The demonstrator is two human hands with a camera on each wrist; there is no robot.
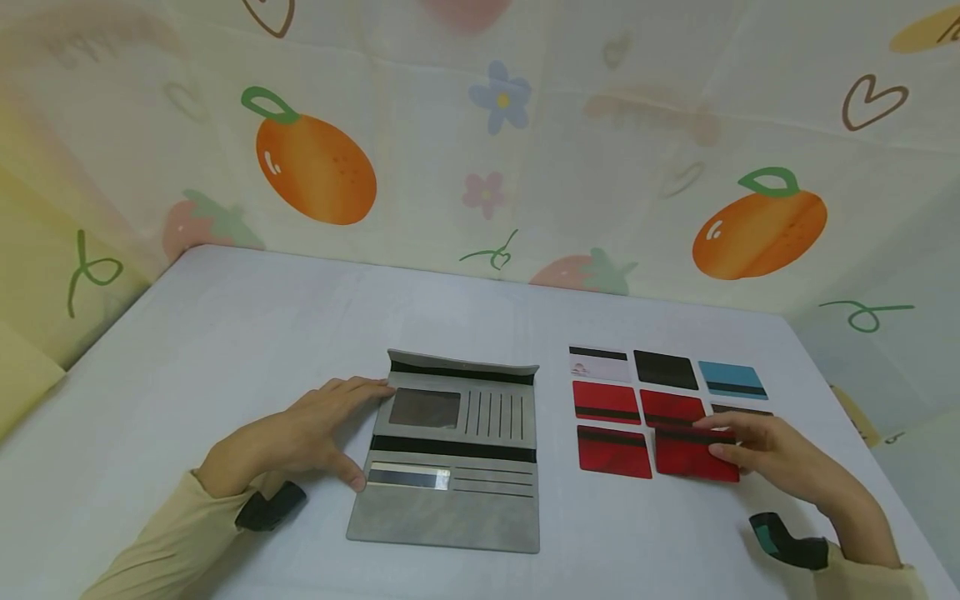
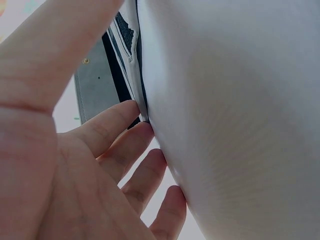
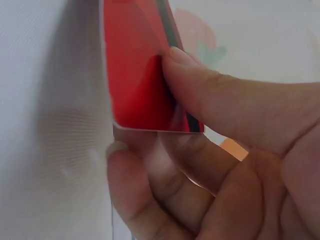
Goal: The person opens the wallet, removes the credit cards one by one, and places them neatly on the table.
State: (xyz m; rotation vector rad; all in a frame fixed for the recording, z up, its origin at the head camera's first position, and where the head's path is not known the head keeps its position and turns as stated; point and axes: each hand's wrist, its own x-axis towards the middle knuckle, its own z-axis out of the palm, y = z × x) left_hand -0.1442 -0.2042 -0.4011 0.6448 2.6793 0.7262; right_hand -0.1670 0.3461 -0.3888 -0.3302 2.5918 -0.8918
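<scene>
A grey wallet (image 1: 442, 525) lies unfolded on the table in the head view, with a clear window, card slots and one card (image 1: 408, 477) in a slot of its lower half. My left hand (image 1: 300, 437) rests at its left edge, fingertips and thumb touching it; the left wrist view shows the fingers (image 2: 117, 127) lightly bent along that edge. To the right, my right hand (image 1: 787, 462) pinches a red card with a dark stripe (image 1: 686, 458) between thumb and fingers. The right wrist view shows this card (image 3: 132, 75) tilted up, thumb on its face.
Several cards lie in rows right of the wallet: a white one (image 1: 600, 367), a black one (image 1: 666, 369), a blue one (image 1: 731, 375) and red ones (image 1: 613, 454). A dark card (image 1: 738, 410) is partly hidden by my right hand. A patterned curtain (image 1: 570, 192) hangs behind the table.
</scene>
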